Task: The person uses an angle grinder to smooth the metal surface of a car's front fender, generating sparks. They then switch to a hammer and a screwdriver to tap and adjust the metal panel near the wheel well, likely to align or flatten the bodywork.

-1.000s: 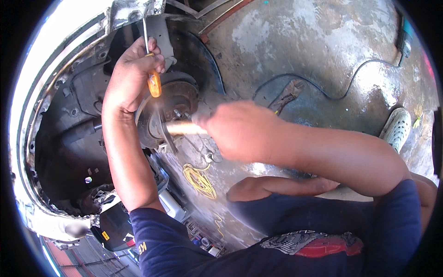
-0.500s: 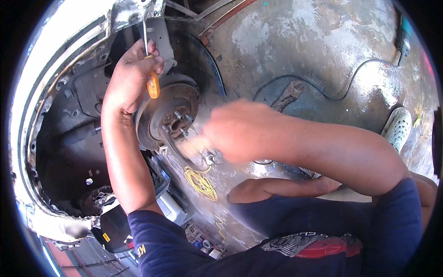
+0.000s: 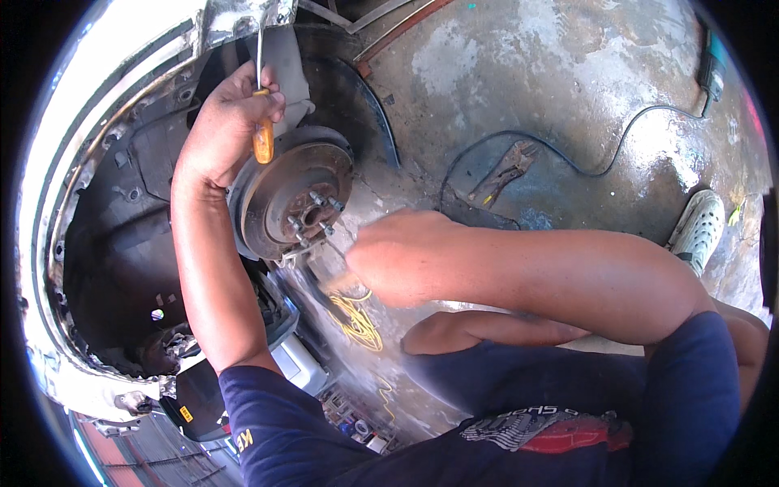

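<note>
My left hand (image 3: 230, 122) is closed around a screwdriver (image 3: 263, 144) with a yellow-orange handle. Its shaft points up to the edge of the white car body (image 3: 242, 16); how the tip meets the metal is hard to make out. My right hand (image 3: 398, 256), smeared by motion, is closed on a hammer-like tool (image 3: 339, 282) with a tan handle and a dark, blurred head. This hand is to the right of the bare brake disc (image 3: 272, 199), whose wheel studs stick out.
The open wheel arch (image 3: 122, 268) has ragged metal at its lower edge. A coiled yellow cord (image 3: 357, 329) lies on the concrete floor (image 3: 454, 65). Farther right are a worn gripping tool (image 3: 513, 162), a black cable (image 3: 560, 152) and a green power tool (image 3: 714, 69).
My right hand has moved slightly down and left with the blurred tool. My left hand and the screwdriver have shifted slightly up. The view has moved a little.
</note>
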Demonstrator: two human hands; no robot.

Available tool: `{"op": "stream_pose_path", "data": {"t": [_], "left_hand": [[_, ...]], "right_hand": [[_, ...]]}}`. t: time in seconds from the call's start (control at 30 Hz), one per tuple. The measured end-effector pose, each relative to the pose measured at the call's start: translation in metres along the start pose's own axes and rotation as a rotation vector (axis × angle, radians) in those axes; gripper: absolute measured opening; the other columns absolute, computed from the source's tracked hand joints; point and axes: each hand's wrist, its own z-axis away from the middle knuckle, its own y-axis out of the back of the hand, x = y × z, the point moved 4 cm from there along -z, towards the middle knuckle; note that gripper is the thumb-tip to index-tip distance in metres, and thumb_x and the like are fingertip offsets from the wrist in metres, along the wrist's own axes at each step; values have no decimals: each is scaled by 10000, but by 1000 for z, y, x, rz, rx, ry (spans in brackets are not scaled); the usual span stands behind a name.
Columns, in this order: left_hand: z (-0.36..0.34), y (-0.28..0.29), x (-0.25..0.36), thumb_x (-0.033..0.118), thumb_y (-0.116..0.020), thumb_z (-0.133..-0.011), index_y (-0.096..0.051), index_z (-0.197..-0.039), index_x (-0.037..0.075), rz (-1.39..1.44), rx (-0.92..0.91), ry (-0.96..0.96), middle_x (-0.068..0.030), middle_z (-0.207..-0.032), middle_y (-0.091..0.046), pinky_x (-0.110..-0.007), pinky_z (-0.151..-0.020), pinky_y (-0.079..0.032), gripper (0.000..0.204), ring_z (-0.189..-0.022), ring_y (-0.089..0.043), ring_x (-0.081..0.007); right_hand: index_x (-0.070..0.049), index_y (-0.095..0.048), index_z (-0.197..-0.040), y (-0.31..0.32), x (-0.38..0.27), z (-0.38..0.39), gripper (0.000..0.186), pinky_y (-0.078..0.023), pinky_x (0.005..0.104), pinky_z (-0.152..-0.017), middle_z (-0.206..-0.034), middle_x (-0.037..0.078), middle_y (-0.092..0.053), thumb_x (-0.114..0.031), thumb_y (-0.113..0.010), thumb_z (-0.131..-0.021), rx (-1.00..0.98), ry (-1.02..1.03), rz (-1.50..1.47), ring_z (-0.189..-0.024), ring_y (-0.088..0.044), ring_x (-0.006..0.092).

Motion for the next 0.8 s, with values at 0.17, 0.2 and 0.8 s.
{"op": "stream_pose_path", "data": {"t": [0.17,0.2,0.8], "left_hand": [[-4,3,2,-6,-649,-879,-591,-1076,72,43,-27,0,-1,-930,-590,-255,-808,-459,220,-854,-579,-110],[-3,2,2,-5,-654,-889,-594,-1083,72,17,-26,4,-2,-911,-608,-254,-817,-465,217,-847,-592,-107],[-5,3,2,38,-678,-963,-566,-1090,78,14,-86,31,3,-905,-587,-263,-815,-478,174,-834,-587,-117]], "right_hand": [[-62,-789,-1144,4,13,-15,252,-630,496,-874,-1119,191,-775,-136,-692,-923,429,-142,-215,-1027,-765,390],[-59,-792,-1135,0,5,-15,249,-631,495,-868,-1118,187,-777,-131,-701,-915,390,-108,-197,-1018,-766,392],[-27,-759,-1130,8,3,-18,286,-617,529,-810,-966,237,-754,-45,-671,-858,415,-54,-167,-944,-770,383]]}}
